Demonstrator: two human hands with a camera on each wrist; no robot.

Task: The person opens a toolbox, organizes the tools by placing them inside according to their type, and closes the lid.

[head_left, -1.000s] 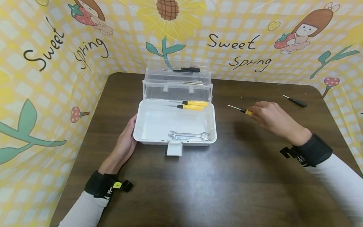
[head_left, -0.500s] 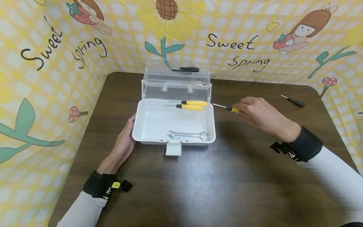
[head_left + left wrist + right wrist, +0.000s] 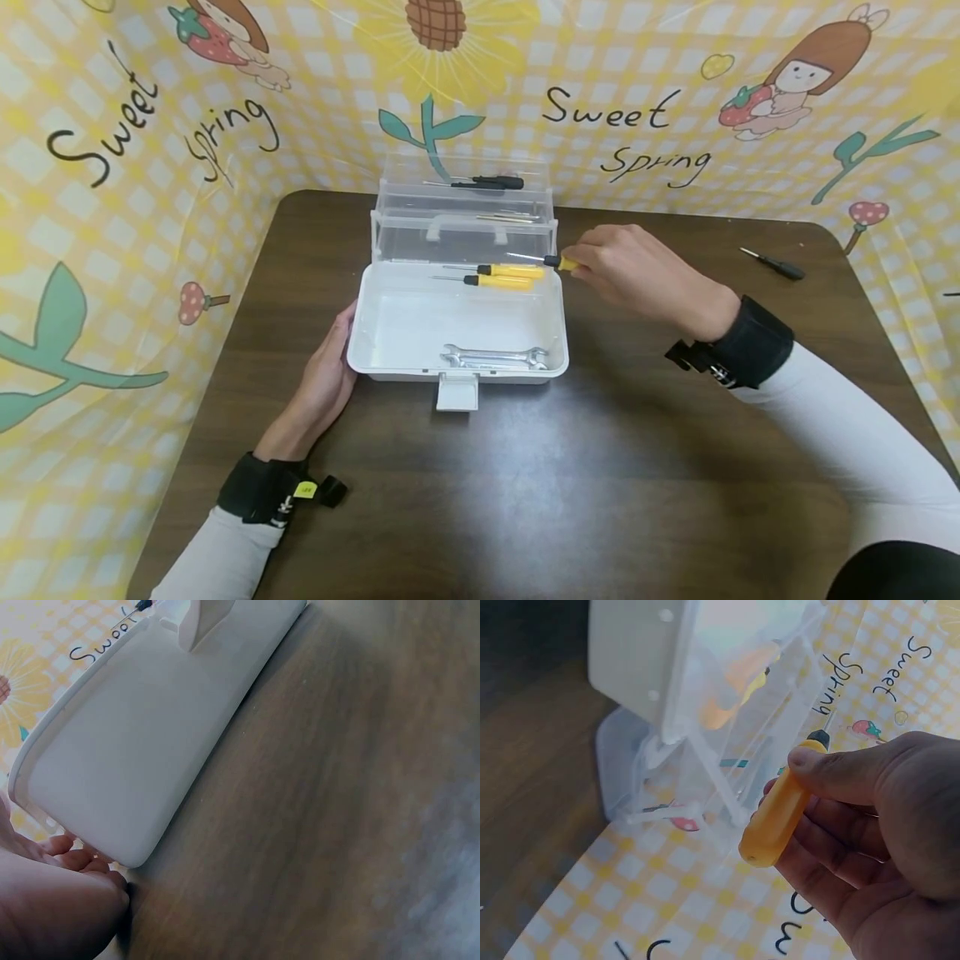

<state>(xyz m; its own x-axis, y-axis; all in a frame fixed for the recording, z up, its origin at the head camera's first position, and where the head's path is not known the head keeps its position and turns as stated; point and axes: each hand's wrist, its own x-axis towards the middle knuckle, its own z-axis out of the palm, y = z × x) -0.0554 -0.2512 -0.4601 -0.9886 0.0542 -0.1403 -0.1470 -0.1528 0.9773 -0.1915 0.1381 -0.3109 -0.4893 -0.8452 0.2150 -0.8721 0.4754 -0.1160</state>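
A white toolbox (image 3: 412,321) with clear fold-out trays stands unlatched on the table, its lid raised. My left hand (image 3: 322,375) rests against the box's left end, fingers along the wall; the left wrist view has its fingers (image 3: 75,859) at the box's corner. Between thumb and fingers, my right hand (image 3: 637,271) pinches a yellow-handled screwdriver (image 3: 776,817). Its shaft points left, over the back right of the box. Just below it lie two more yellow-handled screwdrivers (image 3: 501,282). Wrenches (image 3: 495,358) lie along the front inside the box.
Black-handled screwdrivers (image 3: 498,182) and thin metal pieces (image 3: 506,218) lie in the raised clear trays. Another black screwdriver (image 3: 776,265) is on the table at the far right. The front latch (image 3: 458,392) hangs down. A patterned cloth (image 3: 615,50) surrounds the table.
My right hand has carried the yellow-handled screwdriver leftward and slightly back, from the table's right side to the box's back right corner. My left hand stays against the box.
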